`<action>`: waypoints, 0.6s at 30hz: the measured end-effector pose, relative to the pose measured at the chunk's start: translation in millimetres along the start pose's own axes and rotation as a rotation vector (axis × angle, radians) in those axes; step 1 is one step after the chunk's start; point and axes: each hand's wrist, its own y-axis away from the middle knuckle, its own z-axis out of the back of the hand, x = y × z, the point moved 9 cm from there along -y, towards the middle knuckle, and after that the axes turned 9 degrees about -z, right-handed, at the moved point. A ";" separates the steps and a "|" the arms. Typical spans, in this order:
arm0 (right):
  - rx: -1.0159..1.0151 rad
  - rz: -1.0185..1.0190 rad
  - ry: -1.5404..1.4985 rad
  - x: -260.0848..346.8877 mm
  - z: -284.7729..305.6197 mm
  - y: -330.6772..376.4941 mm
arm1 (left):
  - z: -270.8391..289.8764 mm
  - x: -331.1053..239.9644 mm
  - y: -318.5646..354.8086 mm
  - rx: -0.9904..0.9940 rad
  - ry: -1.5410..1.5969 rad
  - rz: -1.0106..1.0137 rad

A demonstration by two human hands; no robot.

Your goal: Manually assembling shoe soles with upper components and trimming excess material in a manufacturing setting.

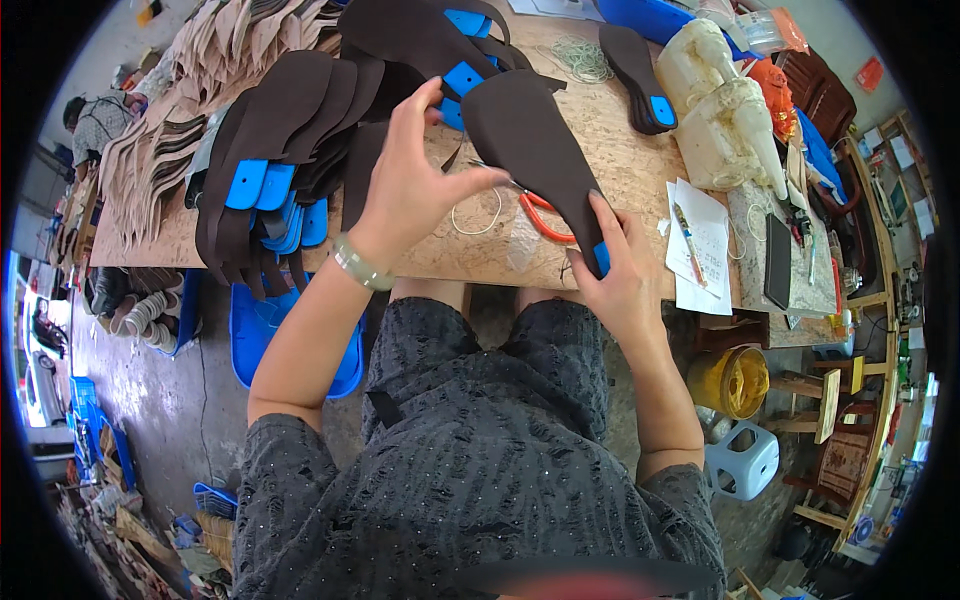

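Head view, item 1: dark brown insole [530, 150] held over the table's near edge [470, 268], left hand [415, 185] pinching its toe end, right hand [620, 275] clamped on its blue heel tab. Item 2: red-handled scissors [545, 218] beneath. Item 3: insole stack [290, 150] at left. Item 4: yellow bucket [730, 380] below, contents unclear.

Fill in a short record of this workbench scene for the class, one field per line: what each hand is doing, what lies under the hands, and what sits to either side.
left hand: fingers pinch the upper edge of the dark brown insole
right hand: grips the insole's lower end, by its blue heel patch
under the hands: orange-handled scissors and a loop of rubber band on the wooden workbench
person's left: fanned stack of brown insoles with blue patches
person's right: paper sheets with a pen, dark phone, glue-crusted plastic jugs
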 end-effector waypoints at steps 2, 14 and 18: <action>0.016 0.068 -0.013 8.2 -5.6 -2.6 | -35.7 35.2 8.0 0.043 0.506 0.419; -0.263 -0.035 0.105 -104.2 -6.3 -141.3 | -29.2 84.9 45.8 -0.187 0.601 0.672; -0.320 -0.235 0.463 -198.8 -18.4 -220.3 | -41.6 57.9 107.7 0.001 0.734 0.790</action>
